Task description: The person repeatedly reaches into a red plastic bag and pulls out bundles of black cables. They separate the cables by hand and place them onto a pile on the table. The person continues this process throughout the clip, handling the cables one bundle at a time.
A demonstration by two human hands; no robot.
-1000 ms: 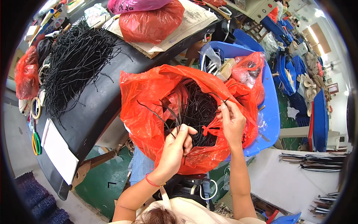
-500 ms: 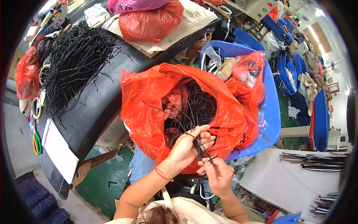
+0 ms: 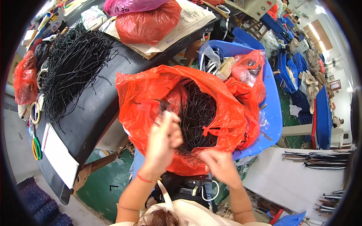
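A large red plastic bag (image 3: 141, 88) gapes in front of me, with a tangle of thin black cords (image 3: 200, 120) inside. Over the bag's left part, my left hand (image 3: 164, 132) is closed on a few black cord ends (image 3: 163, 104) that stick out above the fingers; motion blurs them. My right hand (image 3: 220, 165) is at the bag's near rim, fingers bent toward the plastic. Blur hides whether it pinches anything.
Under the bag sits a blue plastic tub (image 3: 274, 113). A black-topped table (image 3: 100, 90) at left bears a heap of black cords (image 3: 77, 62), a white pad (image 3: 59, 155) and a filled red bag (image 3: 149, 24). At right is a white board (image 3: 279, 180) with dark strips.
My left hand has moved up and left with the black cords, away from my right hand. The right hand has let go of the cords and shifted slightly.
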